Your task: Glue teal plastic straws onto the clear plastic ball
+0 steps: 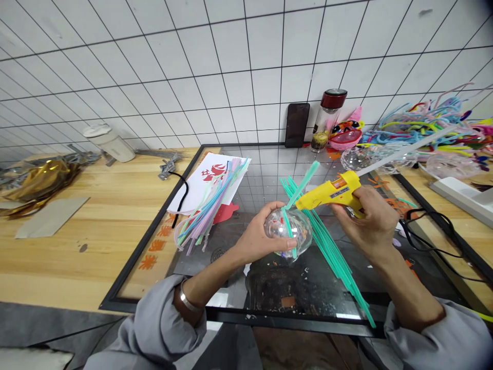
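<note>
My left hand (262, 234) is closed around a clear plastic ball (306, 234), its thumb pressing a green pipe cleaner (289, 228) flat against the surface. The free end of that pipe cleaner sticks up to the right, above the ball. In my right hand (372, 221) is a yellow hot glue gun (327, 194), its nozzle close to the bend of the pipe cleaner; whether it touches cannot be made out. A long white glue stick (400, 151) juts out of the gun's back. Beneath and right of the ball lies a bundle of green pipe cleaners (339, 257).
A black-framed glass panel (231, 267) covers the work area. Pastel pipe cleaners (208, 210) rest on white paper (188, 187). Along the wall stand a phone (297, 125) and a glass bottle (322, 126). Mixed pipe cleaners (427, 123) pile up right, near a black cable (427, 239).
</note>
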Demonstrator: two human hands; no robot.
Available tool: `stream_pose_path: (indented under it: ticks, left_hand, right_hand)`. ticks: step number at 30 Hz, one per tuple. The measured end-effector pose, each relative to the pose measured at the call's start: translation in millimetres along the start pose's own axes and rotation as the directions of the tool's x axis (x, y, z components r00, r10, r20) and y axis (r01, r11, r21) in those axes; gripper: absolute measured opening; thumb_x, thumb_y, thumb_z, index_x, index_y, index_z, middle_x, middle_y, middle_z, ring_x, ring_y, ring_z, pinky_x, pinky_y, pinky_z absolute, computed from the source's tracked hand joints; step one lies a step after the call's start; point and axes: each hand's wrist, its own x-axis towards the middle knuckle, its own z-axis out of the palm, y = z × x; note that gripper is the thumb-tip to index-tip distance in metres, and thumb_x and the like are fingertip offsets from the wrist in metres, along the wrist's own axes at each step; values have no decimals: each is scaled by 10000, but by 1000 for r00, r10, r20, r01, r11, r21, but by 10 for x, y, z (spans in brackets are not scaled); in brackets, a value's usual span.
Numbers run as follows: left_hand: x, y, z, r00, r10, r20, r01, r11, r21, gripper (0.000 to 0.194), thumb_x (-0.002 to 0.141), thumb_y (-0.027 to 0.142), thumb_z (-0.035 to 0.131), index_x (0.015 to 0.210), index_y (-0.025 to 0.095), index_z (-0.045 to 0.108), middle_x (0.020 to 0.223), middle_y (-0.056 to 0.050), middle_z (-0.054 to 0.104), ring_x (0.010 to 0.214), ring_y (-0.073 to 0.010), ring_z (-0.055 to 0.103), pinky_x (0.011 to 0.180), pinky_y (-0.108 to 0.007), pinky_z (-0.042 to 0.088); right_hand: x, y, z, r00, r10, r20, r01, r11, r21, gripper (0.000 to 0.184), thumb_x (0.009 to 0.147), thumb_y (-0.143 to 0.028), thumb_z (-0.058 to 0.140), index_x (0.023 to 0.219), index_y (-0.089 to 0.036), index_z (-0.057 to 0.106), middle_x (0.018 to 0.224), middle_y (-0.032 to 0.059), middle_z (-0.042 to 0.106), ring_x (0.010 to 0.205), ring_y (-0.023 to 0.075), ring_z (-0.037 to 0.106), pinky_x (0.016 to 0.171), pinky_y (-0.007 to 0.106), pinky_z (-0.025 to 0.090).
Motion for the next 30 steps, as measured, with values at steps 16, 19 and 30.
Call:
stream_pose_path:
  ticks: [16, 19, 30]
  left_hand:
    - [10, -46, -5, 1000, 10, 9, -10, 1000, -1, 811, 596, 349, 852, 1293, 217, 458, 1138, -46, 611, 944, -199, 630, 851, -308, 512]
    - [11, -51, -7, 1000, 4, 7, -4, 1000, 10, 818, 590, 360, 853, 1294, 216, 460, 1124, -48, 612, 942, -204, 628, 848, -317, 515]
    - [11, -56, -9, 1000, -1, -5, 1, 999, 45, 821, 582, 358, 855, 1291, 218, 464, 1094, -41, 616, 924, -202, 626, 836, -318, 517]
  right_hand:
    - [-5, 19, -18, 998, -57, 14, 58, 998, -20, 187, 851, -350, 652, 849, -233, 507, 752, 12, 623, 683, 173, 607, 574, 295, 421]
    - [-1, 24, -18, 996, -92, -4, 92, 995, -22, 178, 855, -339, 651, 882, -230, 513, 763, 14, 628, 687, 173, 616, 582, 291, 439]
    - [14, 38, -30, 993, -121, -9, 121, 993, -3, 154, 847, -291, 650, 900, -231, 519, 779, 18, 643, 696, 175, 631, 596, 292, 454]
